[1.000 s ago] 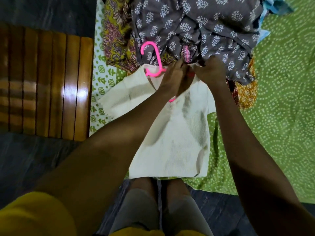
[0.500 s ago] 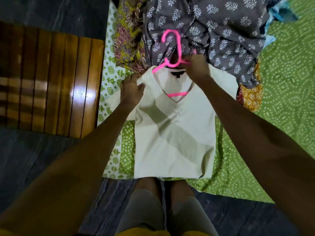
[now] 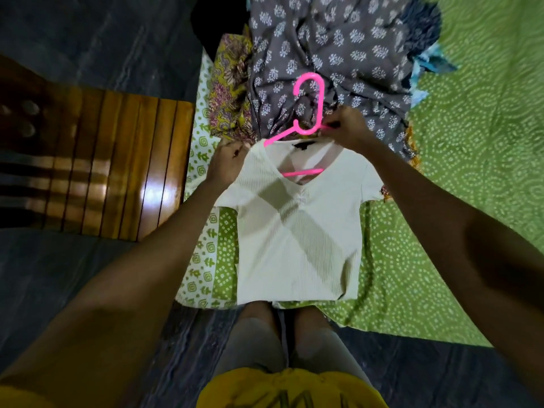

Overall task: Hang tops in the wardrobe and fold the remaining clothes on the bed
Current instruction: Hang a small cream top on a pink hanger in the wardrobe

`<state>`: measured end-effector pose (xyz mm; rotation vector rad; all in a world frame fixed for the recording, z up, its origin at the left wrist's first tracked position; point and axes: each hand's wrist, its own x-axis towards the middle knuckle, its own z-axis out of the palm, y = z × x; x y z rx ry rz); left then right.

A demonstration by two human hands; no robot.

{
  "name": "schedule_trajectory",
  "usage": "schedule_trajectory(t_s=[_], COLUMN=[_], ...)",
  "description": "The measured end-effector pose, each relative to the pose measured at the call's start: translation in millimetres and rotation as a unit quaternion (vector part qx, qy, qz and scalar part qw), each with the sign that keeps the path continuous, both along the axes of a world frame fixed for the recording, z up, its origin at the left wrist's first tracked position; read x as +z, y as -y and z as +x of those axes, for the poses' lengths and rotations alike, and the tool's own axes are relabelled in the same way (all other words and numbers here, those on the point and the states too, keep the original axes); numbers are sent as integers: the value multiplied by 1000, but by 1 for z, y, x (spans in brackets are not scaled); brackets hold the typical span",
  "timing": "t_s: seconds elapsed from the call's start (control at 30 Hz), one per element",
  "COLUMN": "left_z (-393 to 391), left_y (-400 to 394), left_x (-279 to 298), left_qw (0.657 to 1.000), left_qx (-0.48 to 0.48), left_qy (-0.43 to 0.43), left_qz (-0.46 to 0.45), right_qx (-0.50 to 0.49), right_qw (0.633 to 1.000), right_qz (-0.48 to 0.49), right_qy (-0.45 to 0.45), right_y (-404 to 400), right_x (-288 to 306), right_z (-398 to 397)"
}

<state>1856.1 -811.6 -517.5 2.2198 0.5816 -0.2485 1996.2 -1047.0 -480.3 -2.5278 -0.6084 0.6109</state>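
Observation:
A cream ribbed V-neck top [image 3: 297, 231] lies flat on the bed with a pink plastic hanger [image 3: 309, 113] inside its neck. The hanger's hook points away from me, and its lower bar shows through the neckline. My right hand [image 3: 347, 128] pinches the hanger at the base of the hook. My left hand [image 3: 226, 163] grips the top's left shoulder, where the hanger's left arm pokes out of the fabric.
A heap of clothes lies behind the top: a grey garment with white print [image 3: 329, 54] and a yellow floral one [image 3: 232, 101]. The green patterned bedsheet [image 3: 471, 172] spreads to the right. A wooden slatted piece [image 3: 117, 160] stands to the left on the dark floor [image 3: 88, 39].
My left hand went from the neckline to the top's left shoulder. The hanger was turned hook-up and slid into the neck, and the top now lies spread out flat.

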Motion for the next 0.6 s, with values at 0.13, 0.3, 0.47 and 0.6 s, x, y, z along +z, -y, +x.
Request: schedule_trajectory(t_s=[0.13, 0.3, 0.47, 0.6], left_z=[-13, -32, -44, -47], left_y=[7, 15, 20, 22], left_x=[48, 111, 186, 235], left_qw=[999, 991, 981, 962], left_qx=[-14, -64, -124, -148], left_qy=[22, 52, 152, 217], left_qz=[-43, -101, -6, 71], right_qx=[-14, -29, 3, 15], right_qw=[999, 997, 988, 980], right_qz=[44, 49, 66, 68], right_qy=[17, 57, 138, 189], right_y=[13, 28, 44, 52], right_x=[49, 119, 191, 236], right_z=[-26, -49, -60, -64])
